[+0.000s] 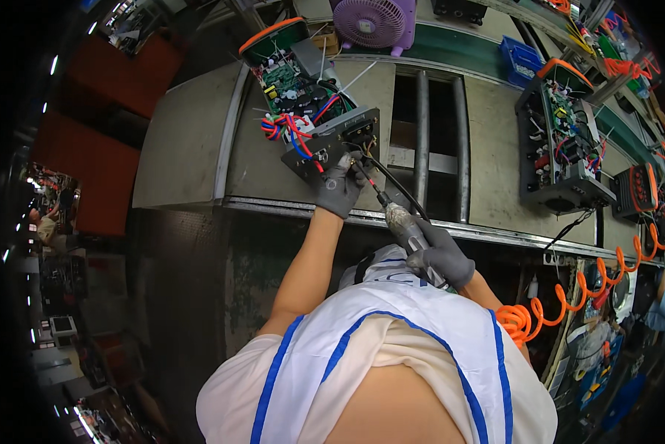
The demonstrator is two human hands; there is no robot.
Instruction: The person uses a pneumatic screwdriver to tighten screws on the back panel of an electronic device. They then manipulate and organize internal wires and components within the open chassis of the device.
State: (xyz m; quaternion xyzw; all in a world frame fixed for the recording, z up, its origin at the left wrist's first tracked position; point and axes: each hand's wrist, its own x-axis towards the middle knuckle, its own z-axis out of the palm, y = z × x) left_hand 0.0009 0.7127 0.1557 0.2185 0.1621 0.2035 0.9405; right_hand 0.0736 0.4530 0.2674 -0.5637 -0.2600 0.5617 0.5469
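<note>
In a grey glove, my right hand is closed round a power screwdriver with a worn grey body. Its long bit points up and left to the end panel of an opened electrical unit. My left hand, gloved too, is at that dark panel, its fingers bent together around the bit's tip. What they pinch is too small to make out. Green circuit boards and red and blue wires show inside the unit. A black cable runs from the panel past the screwdriver.
The unit rests on a roller conveyor with flat boards. A second opened unit stands to the right, with another orange-edged unit beyond. A purple fan and a blue bin are behind. An orange coiled hose hangs at right.
</note>
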